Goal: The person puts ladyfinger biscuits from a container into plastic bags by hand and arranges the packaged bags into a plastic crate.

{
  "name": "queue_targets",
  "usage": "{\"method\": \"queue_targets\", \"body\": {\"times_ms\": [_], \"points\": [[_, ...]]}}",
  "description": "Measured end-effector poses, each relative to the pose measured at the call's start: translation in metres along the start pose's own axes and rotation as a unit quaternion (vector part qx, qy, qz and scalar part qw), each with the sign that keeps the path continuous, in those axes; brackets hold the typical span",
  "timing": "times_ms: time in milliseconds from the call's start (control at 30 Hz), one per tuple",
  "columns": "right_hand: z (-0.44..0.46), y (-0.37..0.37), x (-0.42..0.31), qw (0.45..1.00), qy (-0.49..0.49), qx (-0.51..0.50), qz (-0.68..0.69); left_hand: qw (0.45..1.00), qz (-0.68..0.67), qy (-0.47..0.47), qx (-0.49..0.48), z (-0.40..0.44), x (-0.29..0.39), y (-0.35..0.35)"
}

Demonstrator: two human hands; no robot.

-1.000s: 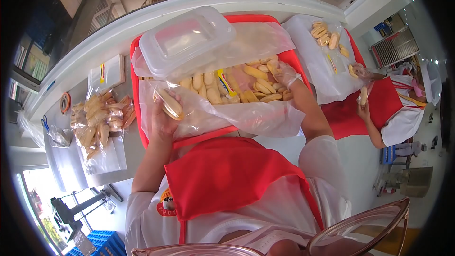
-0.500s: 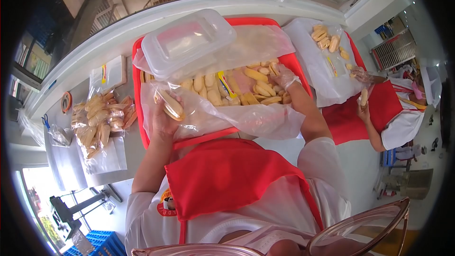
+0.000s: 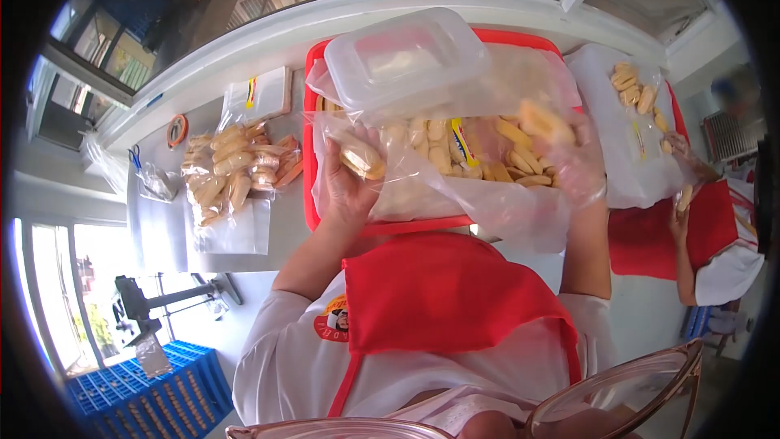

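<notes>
My left hand (image 3: 348, 193), bare, is closed around a clear plastic bag with ladyfinger biscuits (image 3: 361, 158) inside. In my right hand (image 3: 582, 172), which wears a clear plastic glove, a ladyfinger (image 3: 546, 123) is pinched above the tray; both are smeared by motion. Below lies a red tray (image 3: 310, 187) lined with translucent plastic sheet (image 3: 520, 215) and filled with rows of ladyfingers (image 3: 524, 159). A yellow and blue label (image 3: 463, 142) rests among them. Across the tray's far left part sits a translucent plastic container (image 3: 406, 61), hiding what is beneath.
Left of the tray are several filled biscuit bags (image 3: 231, 167), a stack of flat bags (image 3: 258, 91), a tape roll (image 3: 176, 131) and blue-handled scissors (image 3: 134, 156). At right, a co-worker in a red apron (image 3: 670, 228) handles biscuits beside another lined tray (image 3: 605, 110). Blue crates (image 3: 154, 390) stand lower left.
My right hand has lifted out of the tray with a ladyfinger and come nearer. My left hand still holds the bag. The whole view has shifted, so the tray appears further right.
</notes>
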State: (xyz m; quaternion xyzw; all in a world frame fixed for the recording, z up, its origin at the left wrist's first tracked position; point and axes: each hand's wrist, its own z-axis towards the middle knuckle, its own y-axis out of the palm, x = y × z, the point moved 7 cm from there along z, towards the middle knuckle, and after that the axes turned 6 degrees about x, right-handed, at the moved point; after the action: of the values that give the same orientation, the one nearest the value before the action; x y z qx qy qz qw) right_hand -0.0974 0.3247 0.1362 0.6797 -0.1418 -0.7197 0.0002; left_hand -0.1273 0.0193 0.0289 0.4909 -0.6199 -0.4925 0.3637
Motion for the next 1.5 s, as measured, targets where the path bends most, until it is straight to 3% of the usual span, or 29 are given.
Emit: {"method": "queue_targets", "body": {"times_ms": [100, 167, 267, 333, 367, 467, 567, 667, 767, 867, 1000, 1100, 1167, 1300, 1367, 1400, 1467, 1500], "points": [[-0.038, 0.043, 0.012, 0.984, -0.083, -0.072, -0.137, 0.998, 0.01, -0.02, -0.063, -0.003, -0.016, 0.027], [-0.055, 0.071, 0.018, 0.917, -0.249, -0.094, -0.299, 0.998, 0.035, -0.004, -0.059, -0.006, -0.021, 0.033], [-0.06, 0.083, 0.044, 0.995, -0.074, -0.073, 0.01, 0.988, 0.13, 0.062, -0.056, -0.01, -0.025, 0.038], [-0.055, 0.084, 0.063, 0.991, 0.061, -0.054, 0.109, 0.964, 0.208, 0.149, -0.064, -0.011, -0.025, 0.039], [-0.055, 0.087, 0.072, 0.978, 0.128, -0.045, 0.157, 0.962, 0.221, 0.151, -0.047, -0.011, -0.027, 0.035], [-0.054, 0.101, 0.079, 0.977, 0.141, 0.007, 0.163, 0.96, 0.238, 0.149, -0.014, -0.014, -0.031, 0.022], [-0.05, 0.1, 0.094, 0.98, 0.046, -0.048, 0.19, 0.969, 0.204, 0.135, -0.021, -0.017, -0.036, 0.029], [-0.048, 0.094, 0.099, 0.995, -0.055, -0.047, 0.066, 0.972, 0.196, 0.109, -0.07, -0.016, -0.035, 0.033], [-0.053, 0.105, 0.073, 0.987, -0.12, -0.106, -0.003, 0.964, 0.244, 0.093, -0.057, -0.015, -0.041, 0.033], [-0.048, 0.12, 0.039, 0.88, -0.374, -0.079, -0.281, 0.96, 0.261, 0.071, -0.07, -0.018, -0.053, 0.031], [-0.03, 0.131, 0.035, 0.833, -0.444, -0.063, -0.323, 0.963, 0.258, 0.062, -0.058, -0.021, -0.061, 0.029], [-0.023, 0.137, 0.05, 0.849, -0.407, -0.157, -0.297, 0.965, 0.252, 0.063, -0.029, -0.019, -0.057, 0.022], [-0.018, 0.132, 0.055, 0.884, -0.337, -0.171, -0.274, 0.957, 0.28, 0.071, -0.035, -0.019, -0.056, 0.018], [-0.014, 0.111, 0.059, 0.942, -0.159, -0.152, -0.254, 0.964, 0.187, -0.115, -0.148, -0.035, -0.068, 0.021], [-0.019, 0.108, 0.055, 0.946, -0.187, -0.198, -0.175, 0.949, 0.198, -0.19, -0.153, -0.047, -0.066, 0.013], [-0.021, 0.106, 0.053, 0.946, -0.2, -0.218, -0.133, 0.951, 0.214, -0.172, -0.145, -0.049, -0.06, 0.008], [-0.028, 0.114, 0.043, 0.862, -0.361, -0.27, -0.231, 0.951, 0.247, -0.137, -0.126, -0.052, -0.048, -0.001], [-0.038, 0.121, 0.04, 0.806, -0.434, -0.293, -0.276, 0.935, 0.331, -0.099, -0.081, -0.05, -0.04, -0.01]]}}
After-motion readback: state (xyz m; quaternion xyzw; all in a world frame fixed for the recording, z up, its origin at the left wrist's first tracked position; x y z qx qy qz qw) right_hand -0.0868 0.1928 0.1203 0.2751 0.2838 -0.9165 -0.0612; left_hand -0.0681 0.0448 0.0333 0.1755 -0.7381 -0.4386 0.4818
